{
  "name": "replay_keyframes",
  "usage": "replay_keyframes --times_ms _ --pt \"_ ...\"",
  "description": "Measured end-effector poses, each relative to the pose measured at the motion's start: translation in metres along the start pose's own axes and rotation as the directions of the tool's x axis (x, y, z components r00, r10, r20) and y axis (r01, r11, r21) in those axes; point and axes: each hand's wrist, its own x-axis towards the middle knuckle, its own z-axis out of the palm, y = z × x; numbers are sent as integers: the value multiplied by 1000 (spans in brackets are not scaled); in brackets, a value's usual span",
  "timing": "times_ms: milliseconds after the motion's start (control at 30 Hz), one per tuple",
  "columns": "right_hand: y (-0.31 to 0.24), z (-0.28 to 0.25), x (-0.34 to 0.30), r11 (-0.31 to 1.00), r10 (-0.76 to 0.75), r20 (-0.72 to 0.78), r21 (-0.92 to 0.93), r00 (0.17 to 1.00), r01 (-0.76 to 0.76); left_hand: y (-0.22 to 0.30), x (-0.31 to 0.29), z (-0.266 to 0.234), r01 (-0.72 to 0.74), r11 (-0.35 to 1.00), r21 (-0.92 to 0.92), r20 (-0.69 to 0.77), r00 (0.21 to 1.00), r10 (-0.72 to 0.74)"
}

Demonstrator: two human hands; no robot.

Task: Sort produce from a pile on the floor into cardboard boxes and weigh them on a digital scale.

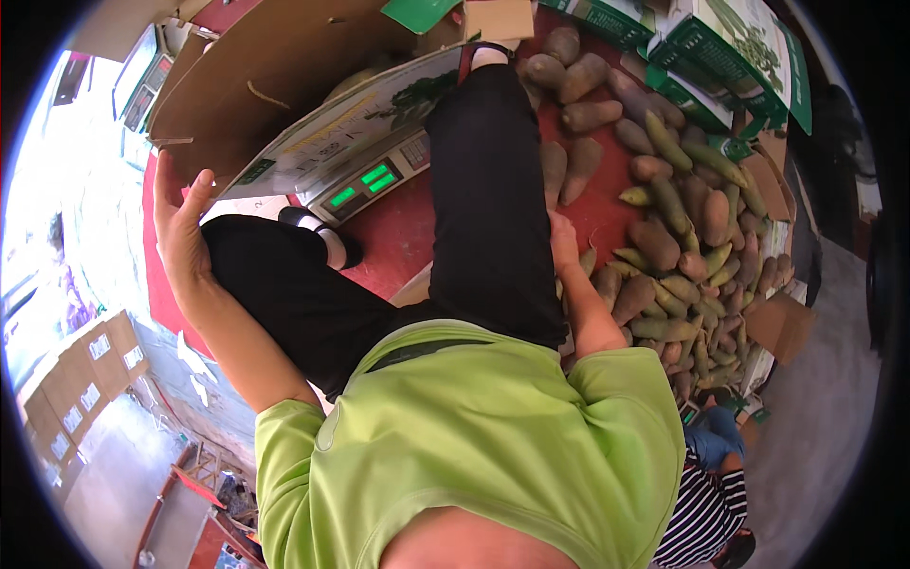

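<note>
Left hand [185,232]: fingers [163,180] up and parted, thumb standing well away, nothing in the grasp that I can see; they're right at the near left corner of the box, and whether they touch it I can't tell from my end.
Right hand [563,237]: down just beside the right knee, fingers partly hidden by the black trousers [488,190], so I can't tell how wide they are or if they've got hold of anything.
Cardboard box [351,133]: open-topped, pale printed side facing me, ahead of the left knee.
Digital scale [370,187]: there it is, against the box's lower near edge, green readouts lit.
Root vegetables: a big loose heap right of the right leg, brown roots [654,245] and green roots [666,142] mixed, the nearest close by the right hand.
Red surface [393,237]: under the heap, and showing between the legs.
Green-and-white cartons [725,57]: beyond the heap, upper right.
Brown cartons [85,389]: stacked, far left.
Another person [701,517]: striped top, lower right.
</note>
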Motion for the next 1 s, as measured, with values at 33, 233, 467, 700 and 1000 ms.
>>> replay_keyframes --times_ms 33,233,467,700,1000 --pt "-9 -1 7 963 -222 48 -144 974 226 -3 2 -2 17 1000 -18 11 1000 -17" --pt "-80 -13 25 923 -87 321 -329 943 198 -10 3 -5 -64 996 59 41 997 61" --pt "-65 20 29 941 -142 385 -234 912 246 4 -2 1 -10 1000 11 60 998 9" --pt "-55 64 5 964 -165 399 -126 902 232 -1 -2 1 -11 1000 -28 70 997 13" --pt "34 42 57 967 107 240 200 965 -156 0 1 2 -3 999 31 83 997 1"
